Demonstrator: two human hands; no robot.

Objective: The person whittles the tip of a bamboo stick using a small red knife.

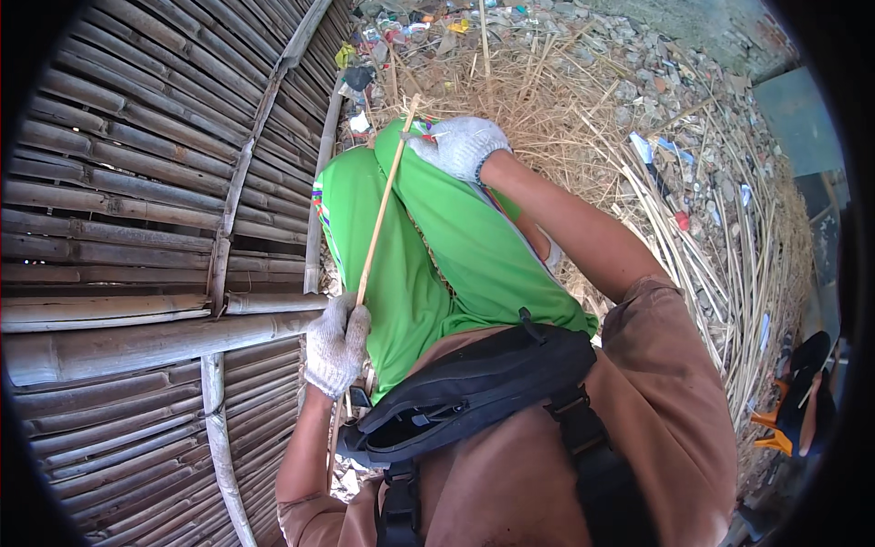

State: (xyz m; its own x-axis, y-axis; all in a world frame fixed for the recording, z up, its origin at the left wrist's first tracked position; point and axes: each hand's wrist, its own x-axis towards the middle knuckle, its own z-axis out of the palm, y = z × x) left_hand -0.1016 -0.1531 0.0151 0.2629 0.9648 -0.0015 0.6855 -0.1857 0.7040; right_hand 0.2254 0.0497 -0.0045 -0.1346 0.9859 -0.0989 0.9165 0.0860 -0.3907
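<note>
A long, thin bamboo strip (381, 219) slants up across my green-clad legs. My left hand (337, 346), in a whitish knit glove, is closed round its lower part, and the lower end runs down past my wrist. Near the strip's upper end is my right hand (463, 149), gloved alike. Its fingers are closed on a small, slim tool (427, 138) with a red part and a pale tip, which meets the strip or lies right beside it. The tool's kind is too small to tell, and part of it is hidden by the glove.
A wall of bamboo slats (137, 219) stands close on my left, with a thick crosspiece (164, 346). Pale shavings (547, 100) cover the ground ahead. Long split strips (684, 264) lie at right beside rubble and litter. A black bag (474, 392) rests at my waist.
</note>
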